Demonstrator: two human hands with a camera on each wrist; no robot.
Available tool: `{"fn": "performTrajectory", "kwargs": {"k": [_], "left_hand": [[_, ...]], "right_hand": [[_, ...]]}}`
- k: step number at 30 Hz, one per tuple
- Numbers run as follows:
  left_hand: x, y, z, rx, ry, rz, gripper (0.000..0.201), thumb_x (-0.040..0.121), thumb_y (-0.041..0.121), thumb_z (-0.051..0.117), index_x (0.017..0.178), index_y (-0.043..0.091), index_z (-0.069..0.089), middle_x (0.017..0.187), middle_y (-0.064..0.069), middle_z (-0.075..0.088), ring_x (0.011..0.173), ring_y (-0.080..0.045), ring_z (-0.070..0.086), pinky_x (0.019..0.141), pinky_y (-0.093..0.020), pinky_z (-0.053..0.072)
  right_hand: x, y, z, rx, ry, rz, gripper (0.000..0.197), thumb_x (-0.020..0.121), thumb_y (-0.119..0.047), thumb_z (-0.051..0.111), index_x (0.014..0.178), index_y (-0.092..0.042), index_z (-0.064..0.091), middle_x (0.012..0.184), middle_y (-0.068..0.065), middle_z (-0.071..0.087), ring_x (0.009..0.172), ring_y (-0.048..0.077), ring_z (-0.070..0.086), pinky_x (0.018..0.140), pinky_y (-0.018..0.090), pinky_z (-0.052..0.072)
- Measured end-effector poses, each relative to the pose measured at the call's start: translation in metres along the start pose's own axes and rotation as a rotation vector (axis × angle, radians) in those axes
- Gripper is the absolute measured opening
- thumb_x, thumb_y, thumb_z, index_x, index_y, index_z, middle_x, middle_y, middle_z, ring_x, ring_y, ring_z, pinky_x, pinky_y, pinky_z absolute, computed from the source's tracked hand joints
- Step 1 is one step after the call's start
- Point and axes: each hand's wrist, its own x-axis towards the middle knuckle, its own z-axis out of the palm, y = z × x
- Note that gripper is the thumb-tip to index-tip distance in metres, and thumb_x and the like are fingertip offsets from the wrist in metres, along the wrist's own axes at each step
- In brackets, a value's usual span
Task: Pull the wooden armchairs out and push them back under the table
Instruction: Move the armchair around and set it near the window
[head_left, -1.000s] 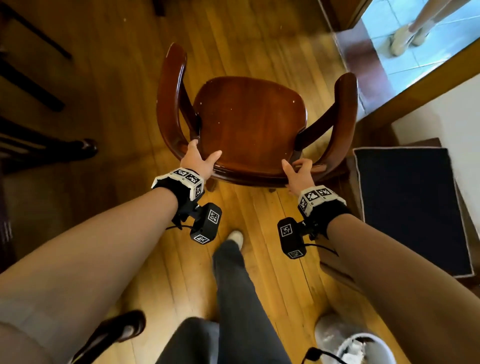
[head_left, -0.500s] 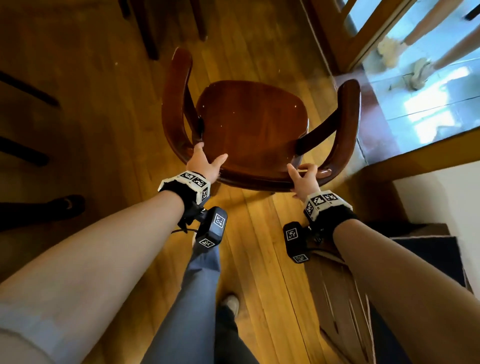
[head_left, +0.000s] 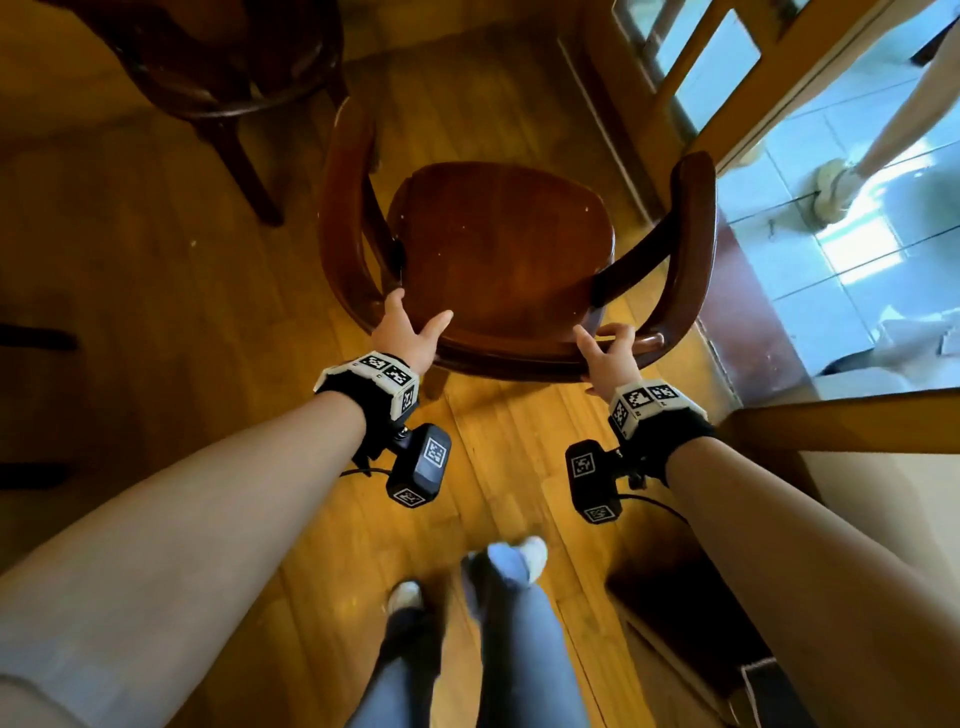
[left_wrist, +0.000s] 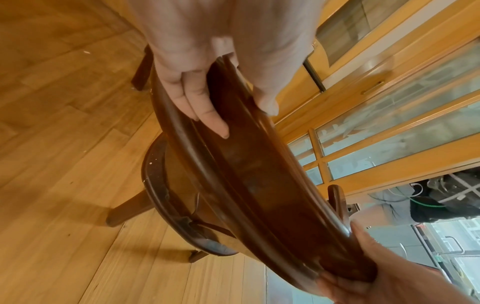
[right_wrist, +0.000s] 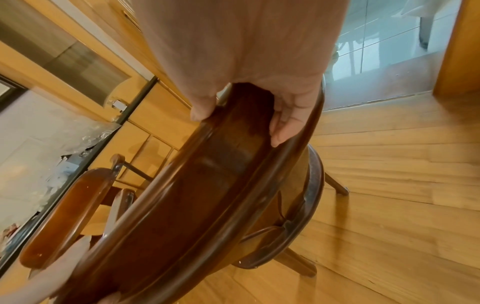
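Note:
A dark wooden armchair (head_left: 498, 249) with a curved back rail and two armrests stands on the wood floor in front of me. My left hand (head_left: 408, 332) grips the left part of its back rail, fingers down the outer face and thumb over the top. My right hand (head_left: 608, 353) grips the right part of the same rail. The left wrist view shows the left hand (left_wrist: 207, 86) wrapped over the back rail (left_wrist: 259, 174), thumb on one side and fingers on the other. The right wrist view shows the right hand (right_wrist: 249, 98) wrapped over the rail (right_wrist: 197, 185) likewise.
A second dark chair (head_left: 218, 67) stands at the far left, its leg close to the armchair's left armrest. A wooden door frame with glass panes (head_left: 727, 78) and a tiled floor (head_left: 857, 249) lie to the right, where another person's leg (head_left: 841, 187) stands. A dark mat (head_left: 727, 649) lies at lower right.
The armchair has moved forward across the floor with both hands still gripping its back rail, and I have stepped after it. The second chair and the door frame have come into view.

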Motion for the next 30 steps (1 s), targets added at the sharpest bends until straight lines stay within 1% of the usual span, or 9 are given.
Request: {"fn": "performTrajectory", "kwargs": {"k": [3,8,11,14,16,21,24,26,30], "left_hand": [[0.042,0.037,0.003,-0.021,0.02,0.017,0.072,0.092,0.041,0.054,0.15,0.015,0.021,0.153,-0.011,0.032,0.139,-0.03,0.037,0.108,-0.037,0.036],[0.114,0.112,0.013,-0.039,0.06,-0.003,0.074,0.092,0.042,0.055,0.151,0.015,0.02,0.154,-0.011,0.032,0.138,-0.031,0.037,0.108,-0.038,0.036],[0.156,0.16,0.018,-0.046,0.075,-0.04,0.075,0.092,0.043,0.054,0.151,0.016,0.017,0.154,-0.011,0.031,0.138,-0.031,0.038,0.109,-0.038,0.035],[0.194,0.205,0.026,-0.042,0.084,-0.074,0.076,0.092,0.045,0.053,0.152,0.018,0.016,0.154,-0.01,0.031,0.137,-0.032,0.039,0.109,-0.04,0.035],[0.219,0.234,0.032,-0.056,0.092,-0.099,0.075,0.092,0.045,0.053,0.152,0.019,0.016,0.154,-0.01,0.032,0.137,-0.033,0.04,0.107,-0.041,0.037],[0.283,0.298,0.047,-0.12,0.132,-0.138,0.076,0.092,0.044,0.054,0.152,0.018,0.016,0.153,-0.011,0.033,0.135,-0.033,0.042,0.105,-0.04,0.039],[0.322,0.328,0.049,-0.115,0.133,-0.149,0.078,0.091,0.047,0.053,0.152,0.019,0.012,0.149,-0.013,0.039,0.122,-0.034,0.055,0.086,-0.035,0.049],[0.349,0.35,0.048,-0.124,0.145,-0.142,0.079,0.091,0.047,0.053,0.152,0.018,0.012,0.148,-0.013,0.041,0.114,-0.032,0.06,0.071,-0.029,0.048],[0.404,0.394,0.048,-0.15,0.133,-0.139,0.081,0.091,0.048,0.053,0.152,0.015,0.011,0.152,-0.013,0.036,0.128,-0.032,0.05,0.092,-0.034,0.046]], "right_hand": [[0.046,-0.039,-0.01,-0.007,-0.021,-0.009,0.053,0.087,-0.053,0.053,0.126,-0.022,0.035,0.115,0.011,0.061,0.101,0.034,0.065,0.091,0.049,0.053],[0.132,-0.116,-0.03,-0.025,-0.056,-0.022,0.053,0.084,-0.056,0.054,0.123,-0.025,0.036,0.114,0.01,0.062,0.099,0.034,0.066,0.089,0.051,0.054],[0.184,-0.165,-0.045,-0.04,-0.099,-0.02,0.049,0.088,-0.052,0.053,0.123,-0.022,0.035,0.109,0.006,0.059,0.091,0.031,0.066,0.075,0.041,0.057],[0.231,-0.207,-0.062,-0.071,-0.111,-0.056,0.041,0.091,-0.047,0.052,0.117,-0.021,0.036,0.089,-0.003,0.053,0.078,0.025,0.061,0.055,0.031,0.05],[0.263,-0.235,-0.072,-0.08,-0.109,-0.073,0.036,0.092,-0.045,0.052,0.113,-0.021,0.036,0.081,-0.007,0.047,0.072,0.021,0.058,0.051,0.028,0.048],[0.341,-0.294,-0.091,-0.094,-0.114,-0.098,0.033,0.092,-0.043,0.054,0.106,-0.023,0.032,0.082,-0.004,0.048,0.073,0.016,0.056,0.082,0.042,0.054],[0.38,-0.332,-0.099,-0.149,-0.157,-0.104,0.033,0.092,-0.046,0.051,0.109,-0.026,0.032,0.099,0.005,0.053,0.085,0.026,0.06,0.08,0.041,0.054],[0.406,-0.36,-0.103,-0.168,-0.192,-0.111,0.034,0.094,-0.045,0.05,0.115,-0.025,0.032,0.105,0.006,0.05,0.09,0.029,0.061,0.077,0.04,0.053],[0.462,-0.419,-0.112,-0.162,-0.249,-0.12,0.03,0.095,-0.042,0.049,0.112,-0.027,0.031,0.117,0.014,0.052,0.104,0.036,0.06,0.081,0.041,0.053]]}}
